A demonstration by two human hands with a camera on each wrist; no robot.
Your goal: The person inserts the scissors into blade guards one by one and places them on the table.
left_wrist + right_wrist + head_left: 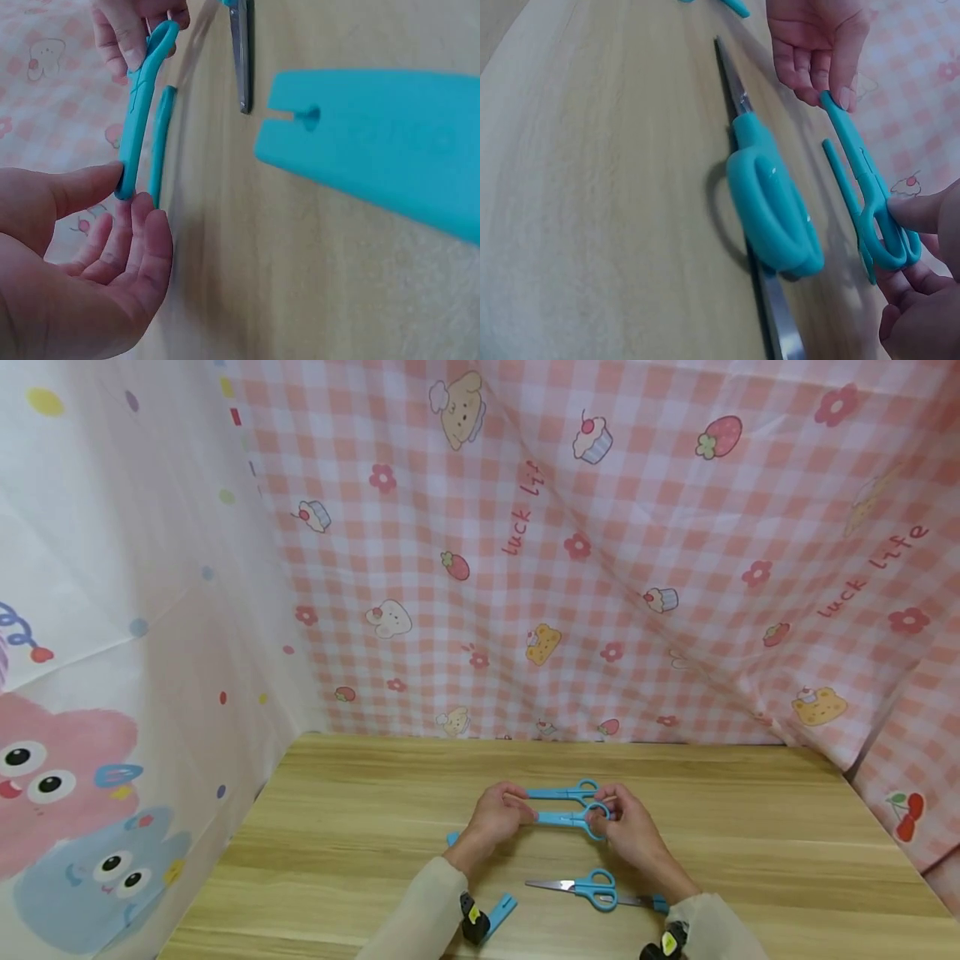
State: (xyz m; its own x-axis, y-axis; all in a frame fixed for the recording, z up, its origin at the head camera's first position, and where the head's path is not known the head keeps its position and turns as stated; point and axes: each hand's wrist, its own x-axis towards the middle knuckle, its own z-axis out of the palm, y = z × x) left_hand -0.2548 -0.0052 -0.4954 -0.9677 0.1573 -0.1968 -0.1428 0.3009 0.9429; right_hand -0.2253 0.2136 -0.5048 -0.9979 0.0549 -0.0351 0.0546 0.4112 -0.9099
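Note:
A pair of blue scissors (pixel 564 818) with a blue cover over the blades is held level just above the wooden table. My left hand (pixel 497 817) pinches the tip of the blade cover (pixel 845 135) between thumb and fingers. At the other end my right hand (pixel 633 828) grips the finger loops (pixel 885 240). Just behind lies a second covered pair of scissors (pixel 557 793) on the table. Nearer my body, uncovered scissors (pixel 595 888) lie with the bare blade pointing left.
A loose blue blade cover (pixel 501 912) lies beside my left wrist; another blue piece (pixel 453 838) shows partly behind that arm. Another bare blade (pixel 636 901) lies by the uncovered scissors, its blue handle (pixel 660 903) near my right sleeve. A checked curtain (pixel 480 610) hangs behind the table (pixel 337 843).

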